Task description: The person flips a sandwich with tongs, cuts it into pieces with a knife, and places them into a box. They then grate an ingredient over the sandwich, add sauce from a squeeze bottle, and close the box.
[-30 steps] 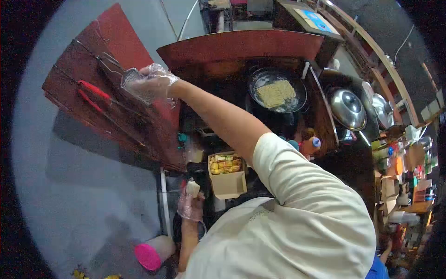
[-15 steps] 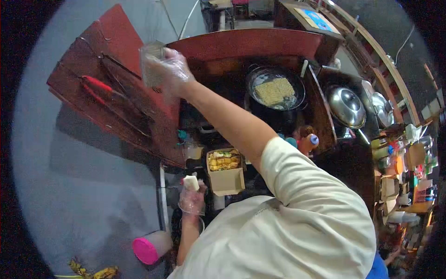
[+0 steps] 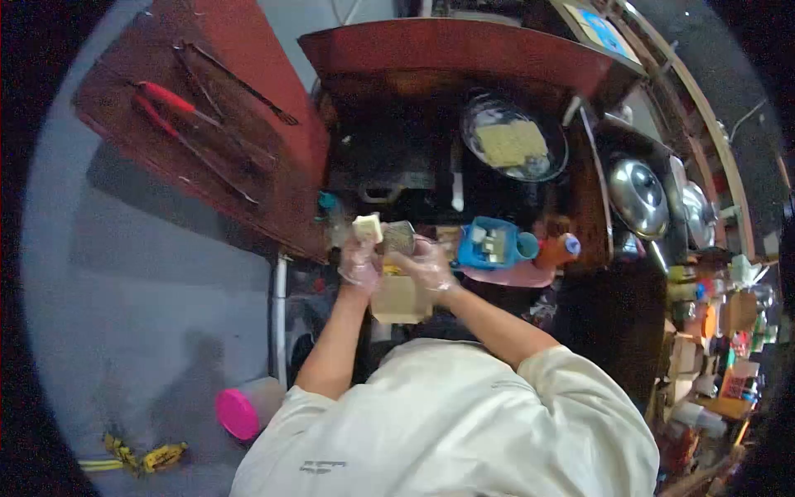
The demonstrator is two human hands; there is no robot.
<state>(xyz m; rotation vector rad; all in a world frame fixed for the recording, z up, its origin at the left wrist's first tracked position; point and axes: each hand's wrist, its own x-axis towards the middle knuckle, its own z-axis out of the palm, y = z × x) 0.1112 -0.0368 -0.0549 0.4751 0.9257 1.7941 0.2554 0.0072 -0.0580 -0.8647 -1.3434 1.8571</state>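
Observation:
A pale block, like cheese point(image 3: 367, 229), is in my left hand point(image 3: 359, 262), which wears a clear plastic glove. Beside it my right hand point(image 3: 428, 267), also gloved, grips a metal grater point(image 3: 399, 238). Both hands are over an open cardboard box point(image 3: 401, 300); its yellow filling is mostly hidden by them. A blue container point(image 3: 489, 243) with white pieces in it stands to the right of my right hand.
Noodles point(image 3: 513, 143) lie in a dark pan point(image 3: 555, 162) at the upper right. Tongs point(image 3: 169, 98) and a whisk hang on the red panel point(image 3: 108, 124). An orange bottle point(image 3: 557, 250) and a metal lid point(image 3: 638, 197) are farther right. A pink-lidded container point(image 3: 238, 414) is lower left.
My right hand has come down from the red panel to the box with the grater. My left hand has risen with the pale block, and the blue container is now uncovered to view.

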